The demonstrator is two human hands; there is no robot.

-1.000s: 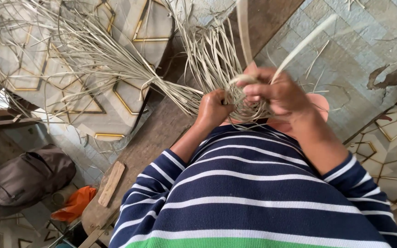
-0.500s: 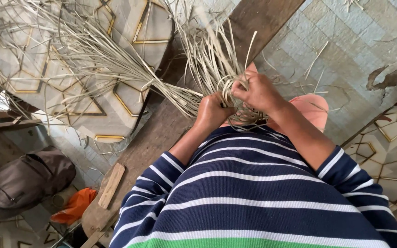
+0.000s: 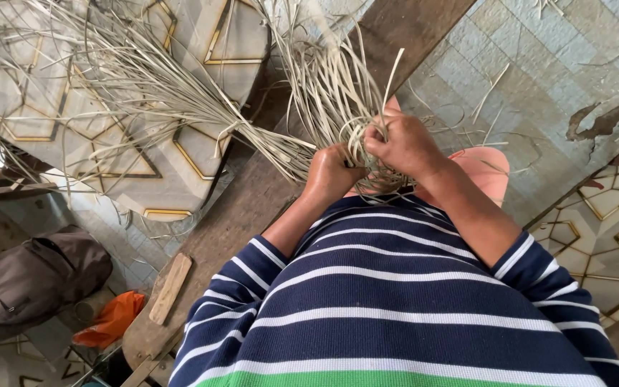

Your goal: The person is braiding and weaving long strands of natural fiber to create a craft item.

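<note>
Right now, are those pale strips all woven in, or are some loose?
Many are loose. The strips fan out freely beyond the woven part, which the left hand and right hand grip.

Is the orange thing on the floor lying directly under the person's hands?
No, the orange thing lies far down at the left beside a brown bag, while both hands grip the woven straw strips.

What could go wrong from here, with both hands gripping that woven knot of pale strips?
1. The long pale flat weaving strips fan loosely above the small round woven piece; stray ends might tangle or kink.
2. The right hand pinches a few strands tightly, so one may snap or cut a finger.
3. The left hand alone steadies the piece, so the weave could slacken.
</note>
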